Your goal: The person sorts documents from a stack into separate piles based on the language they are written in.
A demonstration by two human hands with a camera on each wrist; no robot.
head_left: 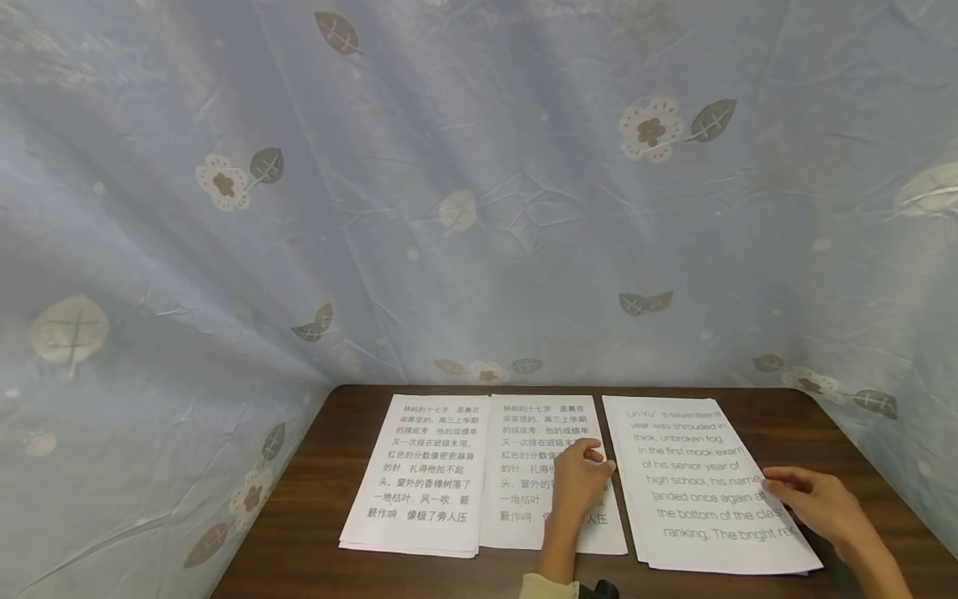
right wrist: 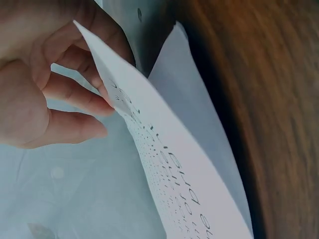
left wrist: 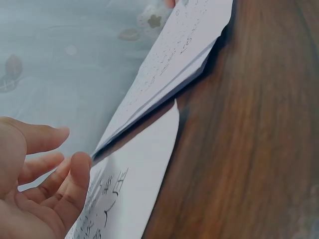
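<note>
Three stacks of printed sheets lie side by side. My left hand point(head_left: 578, 484) hovers over the middle stack point(head_left: 524, 532) of Chinese-printed pages, its fingers loosely bent with nothing between them; the thumb and fingertips stand apart in the left wrist view. At the right edge of the English-printed stack point(head_left: 696, 449), my right hand point(head_left: 819, 503) touches the top sheet point(right wrist: 149, 119) with its fingers. That sheet's near corner is raised off the one below point(right wrist: 184, 84) in the right wrist view. The thumb there looks apart from the paper. The left stack point(head_left: 419, 474) carries Chinese text.
The stacks lie on a dark wooden table point(head_left: 292, 516). A pale blue curtain point(head_left: 479, 249) with leaf and flower prints hangs behind the table and along both sides. A dark object point(head_left: 599, 590) sits at my left wrist by the sleeve point(head_left: 546, 587).
</note>
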